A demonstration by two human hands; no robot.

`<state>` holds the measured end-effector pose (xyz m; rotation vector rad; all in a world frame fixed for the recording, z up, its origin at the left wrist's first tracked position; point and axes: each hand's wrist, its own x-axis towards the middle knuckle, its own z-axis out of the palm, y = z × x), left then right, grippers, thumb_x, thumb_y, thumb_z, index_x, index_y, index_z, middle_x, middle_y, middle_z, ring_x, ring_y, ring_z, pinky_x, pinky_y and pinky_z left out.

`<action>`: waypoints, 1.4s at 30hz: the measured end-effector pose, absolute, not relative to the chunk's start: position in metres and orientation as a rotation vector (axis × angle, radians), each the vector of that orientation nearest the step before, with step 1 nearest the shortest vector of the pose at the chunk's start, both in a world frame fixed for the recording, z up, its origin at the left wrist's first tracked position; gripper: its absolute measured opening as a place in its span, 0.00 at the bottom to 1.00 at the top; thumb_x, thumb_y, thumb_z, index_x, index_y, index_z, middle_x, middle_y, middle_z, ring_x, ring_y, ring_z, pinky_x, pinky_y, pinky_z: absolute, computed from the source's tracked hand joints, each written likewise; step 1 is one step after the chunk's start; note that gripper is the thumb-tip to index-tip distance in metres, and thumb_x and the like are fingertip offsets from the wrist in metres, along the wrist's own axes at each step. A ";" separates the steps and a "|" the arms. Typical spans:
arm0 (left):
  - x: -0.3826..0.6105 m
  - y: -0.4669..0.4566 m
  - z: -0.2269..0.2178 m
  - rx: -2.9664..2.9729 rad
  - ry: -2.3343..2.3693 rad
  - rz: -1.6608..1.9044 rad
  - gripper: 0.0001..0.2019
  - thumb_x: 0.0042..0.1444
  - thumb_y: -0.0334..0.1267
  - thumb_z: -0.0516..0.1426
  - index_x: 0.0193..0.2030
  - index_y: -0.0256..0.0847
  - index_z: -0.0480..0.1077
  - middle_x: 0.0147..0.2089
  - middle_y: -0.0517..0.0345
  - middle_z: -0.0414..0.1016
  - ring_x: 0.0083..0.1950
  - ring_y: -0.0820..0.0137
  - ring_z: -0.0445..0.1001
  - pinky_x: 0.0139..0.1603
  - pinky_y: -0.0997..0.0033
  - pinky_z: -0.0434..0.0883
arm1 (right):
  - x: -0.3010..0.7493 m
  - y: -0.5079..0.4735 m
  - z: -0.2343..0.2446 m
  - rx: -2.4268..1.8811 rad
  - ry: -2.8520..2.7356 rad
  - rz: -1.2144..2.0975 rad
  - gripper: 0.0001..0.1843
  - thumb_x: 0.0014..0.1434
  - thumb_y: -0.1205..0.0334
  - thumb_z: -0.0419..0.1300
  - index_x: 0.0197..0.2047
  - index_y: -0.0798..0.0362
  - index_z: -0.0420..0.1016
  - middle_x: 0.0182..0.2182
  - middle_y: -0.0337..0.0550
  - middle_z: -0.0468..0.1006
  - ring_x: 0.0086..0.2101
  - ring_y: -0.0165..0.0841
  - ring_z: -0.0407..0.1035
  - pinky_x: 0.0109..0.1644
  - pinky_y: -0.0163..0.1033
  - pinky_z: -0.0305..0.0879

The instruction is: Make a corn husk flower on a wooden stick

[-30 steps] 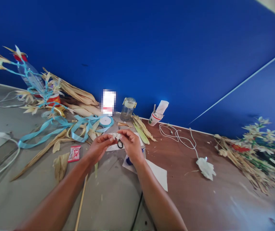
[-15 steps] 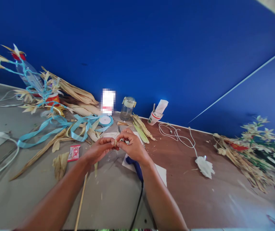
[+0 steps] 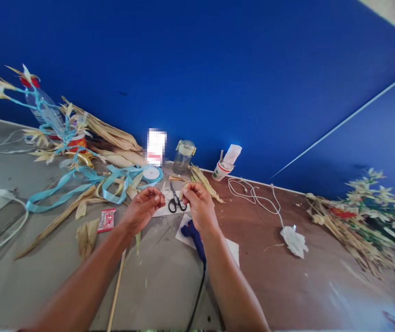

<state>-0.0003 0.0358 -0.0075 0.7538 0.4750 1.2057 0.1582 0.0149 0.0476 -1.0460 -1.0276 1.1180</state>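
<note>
My right hand (image 3: 201, 206) is closed in a pinch on a small pale piece of corn husk (image 3: 182, 190), mostly hidden by the fingers. To its left, my left hand (image 3: 143, 207) has its thumb and fingertips pressed together; what they hold, if anything, is too small to make out. Black-handled scissors (image 3: 173, 203) lie on white paper between and beyond the hands. Under my right wrist, a blue glue gun (image 3: 194, 237) rests on another white sheet (image 3: 232, 251), its black cord trailing toward me.
Blue ribbon (image 3: 59, 196) and dried husks (image 3: 57, 221) spread across the left, near a red-and-white packet (image 3: 106, 220). A glass jar (image 3: 182, 159) and a paper cup (image 3: 221, 171) stand by the blue wall. A white cable (image 3: 269, 207) and husk flowers (image 3: 373, 193) are at right.
My hands, which met at the fingertips on a small pale piece, have moved apart, left hand leftward and right hand rightward. The scissors now show between them.
</note>
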 end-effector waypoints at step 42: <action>0.011 0.028 -0.004 0.710 0.561 1.166 0.10 0.44 0.34 0.67 0.30 0.37 0.71 0.28 0.60 0.73 0.29 0.76 0.69 0.33 0.76 0.66 | 0.150 0.021 0.039 -1.097 -0.836 1.036 0.06 0.46 0.62 0.61 0.26 0.53 0.67 0.17 0.29 0.66 0.18 0.22 0.58 0.23 0.30 0.54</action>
